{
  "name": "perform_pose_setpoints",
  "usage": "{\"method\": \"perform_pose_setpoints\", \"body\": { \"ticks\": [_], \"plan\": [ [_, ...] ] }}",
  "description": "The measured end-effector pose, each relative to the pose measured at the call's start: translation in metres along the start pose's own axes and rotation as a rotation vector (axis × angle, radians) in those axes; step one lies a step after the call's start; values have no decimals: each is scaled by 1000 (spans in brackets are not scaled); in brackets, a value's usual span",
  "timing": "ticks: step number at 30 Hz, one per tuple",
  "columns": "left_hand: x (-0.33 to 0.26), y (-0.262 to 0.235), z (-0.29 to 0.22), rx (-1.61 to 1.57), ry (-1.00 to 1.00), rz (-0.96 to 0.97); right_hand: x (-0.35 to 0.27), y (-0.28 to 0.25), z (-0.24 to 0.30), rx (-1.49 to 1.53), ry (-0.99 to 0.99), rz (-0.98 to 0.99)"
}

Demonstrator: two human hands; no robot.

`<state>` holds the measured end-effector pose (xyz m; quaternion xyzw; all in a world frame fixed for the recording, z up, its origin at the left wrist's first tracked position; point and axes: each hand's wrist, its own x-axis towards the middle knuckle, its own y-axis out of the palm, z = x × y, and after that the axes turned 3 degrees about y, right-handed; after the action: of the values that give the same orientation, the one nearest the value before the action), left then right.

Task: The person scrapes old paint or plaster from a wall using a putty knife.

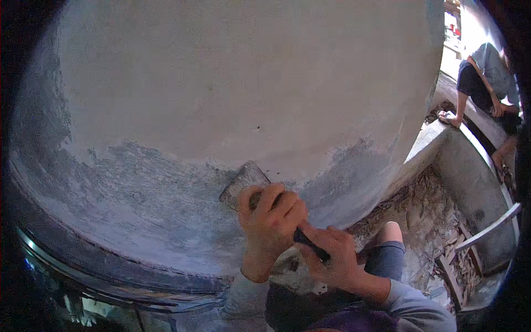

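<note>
A large curved surface (232,88) fills most of the head view. Smooth beige-grey lies on its upper part, and rough, scuffed blue-grey shows along its lower band. Against the border between the two rests the flat, rectangular blade of a scraper (250,176). My left hand (271,221) is closed over the tool just behind the blade, around a dark rounded part. Lower and to the right, my right hand (334,254) wraps the scraper's black handle. Both hands are close together, with fingers curled. The blade's far edge appears to touch the surface.
At the far right, another person (489,83) sits with a bare foot on a concrete ledge. Below, a concrete trough (470,188) holds brown debris and wood pieces. A pale curved strip (489,227) crosses its side. My bent knee (390,235) is near the surface's lower right edge.
</note>
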<state>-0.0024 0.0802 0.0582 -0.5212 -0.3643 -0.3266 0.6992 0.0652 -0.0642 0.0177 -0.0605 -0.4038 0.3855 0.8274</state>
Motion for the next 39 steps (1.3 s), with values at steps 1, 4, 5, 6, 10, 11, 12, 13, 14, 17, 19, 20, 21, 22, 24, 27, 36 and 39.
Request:
{"method": "perform_pose_setpoints", "body": {
  "ticks": [1, 4, 5, 6, 10, 11, 12, 13, 14, 17, 19, 20, 21, 22, 24, 27, 36, 39],
  "plan": [
    [-4, -2, 0, 10, -7, 7, -4, 2, 0, 11, -1, 10],
    [-8, 7, 1, 16, 34, 78, -7, 3, -7, -11, 86, 26],
    [0, 4, 2, 15, -1, 47, 3, 0, 0, -18, 74, 23],
    [4, 2, 2, 14, -35, 15, 8, -2, 3, -26, 62, 20],
    [-11, 8, -3, 24, 11, 93, -6, -7, -1, -21, 106, 64],
    [-10, 9, 0, 32, 3, 56, -1, -5, -1, -35, 86, 55],
    [-7, 10, 2, 28, -6, 13, 2, -5, -1, -59, 71, 46],
    [-3, 9, 2, 24, -9, 7, 4, -5, -1, -67, 70, 46],
    [2, 6, -2, -2, -25, 10, 3, -7, -1, -42, 50, 22],
    [1, 4, -10, -44, -56, 65, 2, -20, -1, -68, 28, 41],
    [-19, 13, -12, -57, -70, 116, -6, -18, -13, -116, 18, 83],
    [-33, 19, -18, -89, -87, 172, -17, -20, -23, -159, 47, 123],
    [-50, 23, -24, -113, -111, 235, -26, -21, -29, -193, 73, 169],
    [-72, 27, -27, -94, -133, 229, -35, -21, -33, -186, 55, 191],
    [-109, 26, -38, -108, -343, 456, -49, -34, -34, -336, 275, 412],
    [-166, 17, -52, -89, -539, 468, -73, -51, -57, -330, 74, 478],
    [-332, -84, -70, 534, -1450, 417, -88, -77, -53, 17, 308, 472],
    [-410, -92, -59, 384, -1531, 567, -91, -63, -59, 50, 194, 447]
  ]
}}
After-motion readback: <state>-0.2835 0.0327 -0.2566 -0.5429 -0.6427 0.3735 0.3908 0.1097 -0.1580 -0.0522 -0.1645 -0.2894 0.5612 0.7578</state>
